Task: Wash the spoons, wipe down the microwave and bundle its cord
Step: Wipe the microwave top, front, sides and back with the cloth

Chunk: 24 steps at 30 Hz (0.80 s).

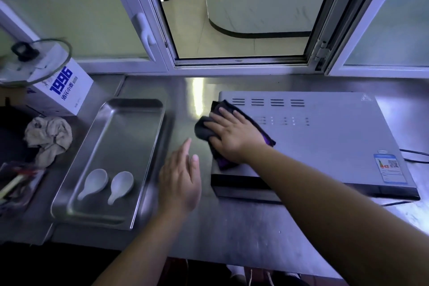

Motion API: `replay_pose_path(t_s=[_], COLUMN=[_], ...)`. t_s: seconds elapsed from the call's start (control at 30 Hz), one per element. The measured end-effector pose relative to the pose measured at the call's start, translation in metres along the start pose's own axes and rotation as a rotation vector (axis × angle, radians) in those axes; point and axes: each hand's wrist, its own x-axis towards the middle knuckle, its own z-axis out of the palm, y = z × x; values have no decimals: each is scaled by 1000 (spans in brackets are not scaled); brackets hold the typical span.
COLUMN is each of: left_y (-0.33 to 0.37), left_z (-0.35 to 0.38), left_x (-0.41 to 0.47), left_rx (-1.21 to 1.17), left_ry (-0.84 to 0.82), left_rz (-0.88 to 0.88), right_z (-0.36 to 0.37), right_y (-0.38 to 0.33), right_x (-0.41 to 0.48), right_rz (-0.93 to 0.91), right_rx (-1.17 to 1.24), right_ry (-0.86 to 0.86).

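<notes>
A silver microwave (325, 137) stands on the steel counter at the right. My right hand (232, 134) presses a dark cloth with a purple edge (204, 129) flat on the microwave's top left corner. My left hand (180, 181) hovers open over the counter between the tray and the microwave, holding nothing. Two white ceramic spoons (92, 183) (120, 186) lie side by side in the near end of a steel tray (130, 109). The black cord (415, 158) runs off to the right behind the microwave.
A crumpled beige rag (48, 137) lies left of the tray. Behind it stands a white box printed 1996 (62, 90) with a glass pot lid (34, 62) leaning on it. An open window (236, 18) is behind the counter. Chopsticks and clutter sit at the far left edge (14, 186).
</notes>
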Motion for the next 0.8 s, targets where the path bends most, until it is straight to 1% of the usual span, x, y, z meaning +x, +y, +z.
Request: replay_pose_path(t_s=[0.2, 0.33, 0.47, 0.57, 0.7, 0.8], left_y=[-8, -9, 2, 15, 32, 41], left_z=[-2, -5, 0, 7, 18, 27], left_x=[-14, -15, -8, 1, 11, 13], left_rx=[29, 53, 45, 53, 37, 17], left_ry=[-28, -51, -83, -99, -125, -142], left_rz=[-16, -26, 1, 67, 173, 221], right_z=[-13, -16, -19, -24, -28, -30], right_y=[40, 60, 85, 115, 156, 172], right_x=[49, 50, 14, -26, -89, -137], right_rz=[157, 270, 355, 436, 607, 774], right_rx=[29, 44, 44, 38, 26, 48], right_ry=[35, 56, 98, 99, 128, 166])
